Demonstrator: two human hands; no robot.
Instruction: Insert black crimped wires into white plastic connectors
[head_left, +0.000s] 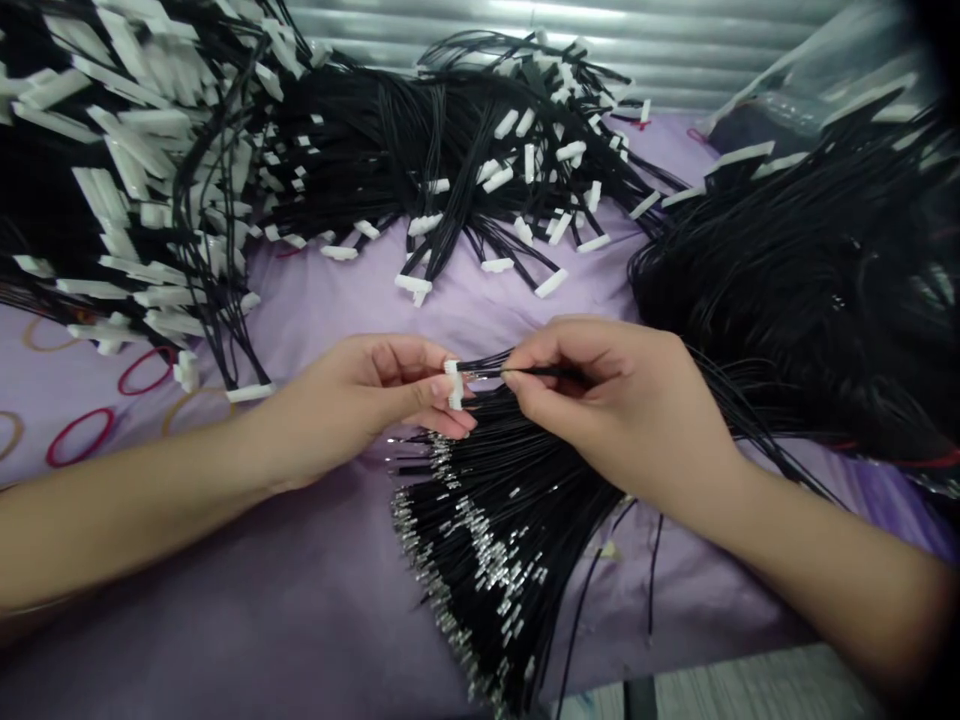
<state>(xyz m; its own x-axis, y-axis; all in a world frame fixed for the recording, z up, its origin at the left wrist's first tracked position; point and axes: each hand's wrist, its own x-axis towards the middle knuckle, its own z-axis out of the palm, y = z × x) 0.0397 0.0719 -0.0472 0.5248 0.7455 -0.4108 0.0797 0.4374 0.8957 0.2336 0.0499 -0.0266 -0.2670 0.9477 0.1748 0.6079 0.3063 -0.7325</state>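
Between the thumb and fingers of my left hand (375,390) is a small white connector housing (454,385), held upright. Several black wires run from its right side toward my right hand (600,390). That hand is closed in a pinch on a black wire (551,371), and a shiny metal terminal (487,376) shows just left of its fingertips, close to the housing. Below both hands a fanned bundle of loose black wires (517,500) lies on the purple cloth, with silvery terminals at the ends.
Black cables with white connectors are heaped at the upper left (135,150) and across the back (420,140). Another dark wire bundle (810,270) lies at right. Red rubber bands (80,437) rest on the purple cloth (285,620). Behind stands a ridged metallic surface (375,35).
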